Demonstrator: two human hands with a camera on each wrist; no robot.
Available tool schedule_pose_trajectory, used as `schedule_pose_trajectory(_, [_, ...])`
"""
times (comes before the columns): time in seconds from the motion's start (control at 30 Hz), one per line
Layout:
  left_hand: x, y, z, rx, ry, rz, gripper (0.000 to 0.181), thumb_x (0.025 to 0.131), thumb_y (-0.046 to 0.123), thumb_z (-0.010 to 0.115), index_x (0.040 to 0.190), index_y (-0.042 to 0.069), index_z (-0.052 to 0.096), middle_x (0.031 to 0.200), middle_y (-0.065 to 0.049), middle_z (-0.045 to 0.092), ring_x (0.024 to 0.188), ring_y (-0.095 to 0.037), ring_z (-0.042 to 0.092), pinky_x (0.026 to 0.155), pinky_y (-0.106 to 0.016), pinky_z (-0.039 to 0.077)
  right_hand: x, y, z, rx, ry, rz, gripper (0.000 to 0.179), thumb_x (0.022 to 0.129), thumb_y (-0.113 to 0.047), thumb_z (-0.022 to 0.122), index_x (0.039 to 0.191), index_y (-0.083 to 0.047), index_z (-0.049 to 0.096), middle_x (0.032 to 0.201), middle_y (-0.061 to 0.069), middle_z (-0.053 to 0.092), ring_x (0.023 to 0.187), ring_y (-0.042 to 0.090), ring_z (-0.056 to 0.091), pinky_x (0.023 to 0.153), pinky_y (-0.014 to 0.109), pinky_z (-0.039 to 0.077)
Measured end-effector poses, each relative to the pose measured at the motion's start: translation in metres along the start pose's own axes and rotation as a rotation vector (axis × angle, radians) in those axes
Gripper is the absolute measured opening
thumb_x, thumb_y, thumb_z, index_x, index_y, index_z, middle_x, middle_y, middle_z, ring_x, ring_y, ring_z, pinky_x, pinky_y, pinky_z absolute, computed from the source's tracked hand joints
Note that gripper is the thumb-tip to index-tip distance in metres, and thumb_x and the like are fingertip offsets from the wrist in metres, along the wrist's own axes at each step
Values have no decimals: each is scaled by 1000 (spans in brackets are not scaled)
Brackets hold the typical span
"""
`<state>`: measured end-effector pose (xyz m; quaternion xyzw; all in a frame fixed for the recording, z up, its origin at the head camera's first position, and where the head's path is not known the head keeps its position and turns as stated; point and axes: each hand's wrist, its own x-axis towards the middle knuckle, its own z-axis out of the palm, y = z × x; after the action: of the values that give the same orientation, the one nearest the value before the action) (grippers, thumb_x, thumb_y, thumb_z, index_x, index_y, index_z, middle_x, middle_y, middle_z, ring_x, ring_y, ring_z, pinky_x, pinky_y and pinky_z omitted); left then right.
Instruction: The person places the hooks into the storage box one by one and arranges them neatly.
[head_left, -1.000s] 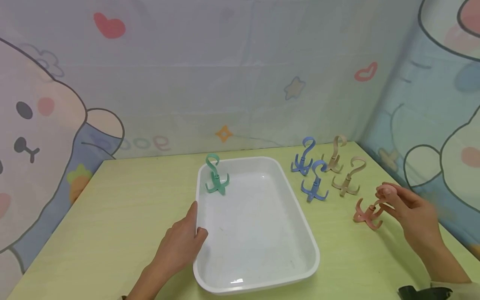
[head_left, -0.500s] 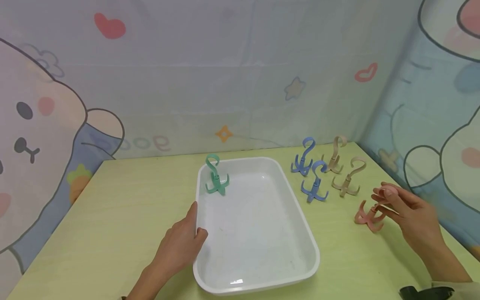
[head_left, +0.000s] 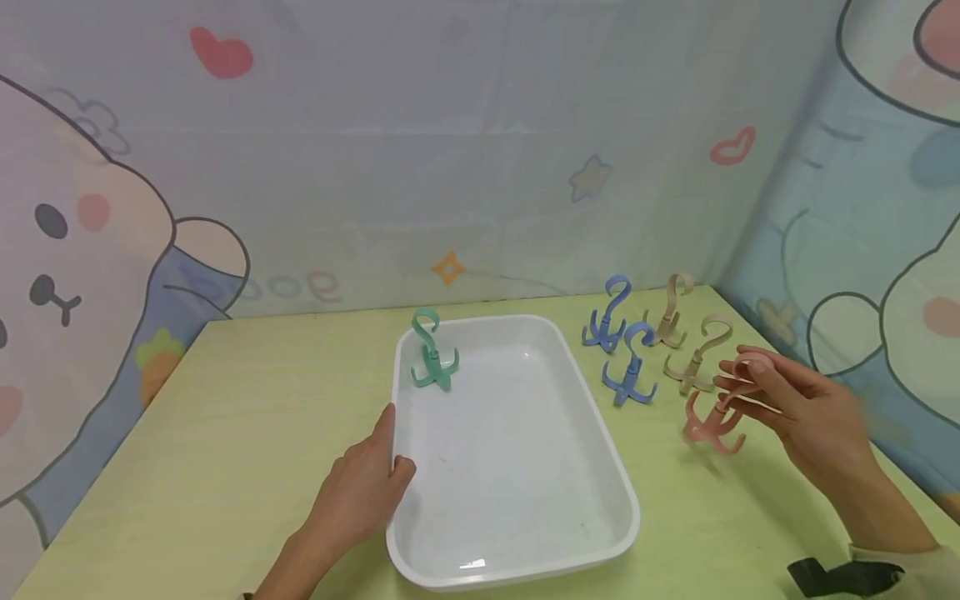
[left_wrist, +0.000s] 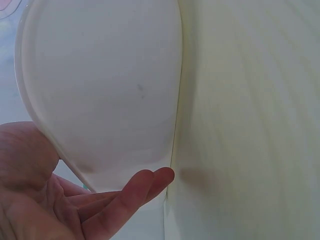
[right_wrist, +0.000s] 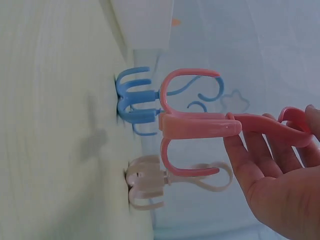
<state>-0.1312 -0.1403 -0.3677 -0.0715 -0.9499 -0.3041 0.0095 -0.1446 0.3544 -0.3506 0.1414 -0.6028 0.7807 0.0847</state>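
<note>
My left hand [head_left: 360, 483] grips the left side of the white tray [head_left: 510, 572], thumb over the rim and fingers along the outer wall in the left wrist view. A green multi-prong hook [head_left: 432, 367] stands upright inside the tray's far left corner. On the right, my right hand [head_left: 813, 425] holds a pink multi-prong hook [head_left: 708, 429] by its curved top. The right wrist view shows the pink hook's prongs [right_wrist: 200, 128] off the table, in front of blue hooks [right_wrist: 135, 102] and a beige hook [right_wrist: 145, 175].
Two blue hooks, one farther back [head_left: 602, 329] and one nearer [head_left: 628, 383], stand right of the tray. Beside them are two beige hooks, a rear one [head_left: 667, 321] and a front one [head_left: 692, 372]. Printed cloth [head_left: 480, 167] walls the table [head_left: 247, 433] at the back and right.
My right hand has lifted the pink hook from the table and moved it a little left and up. The left hand and the tray have stayed in place.
</note>
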Motion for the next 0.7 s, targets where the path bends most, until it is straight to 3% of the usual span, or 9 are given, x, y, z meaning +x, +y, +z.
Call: schedule_pose_trajectory(0.7, [0,1,-1,-10,-6,-10,76,94,13,49,164,-3,25,147,-26,60,100,-29,73,72,-40,59,27,-16,63,-112,-52,35,29,108,-11,56,131,-5,73,111,1,81,102,17,79,85,33,63])
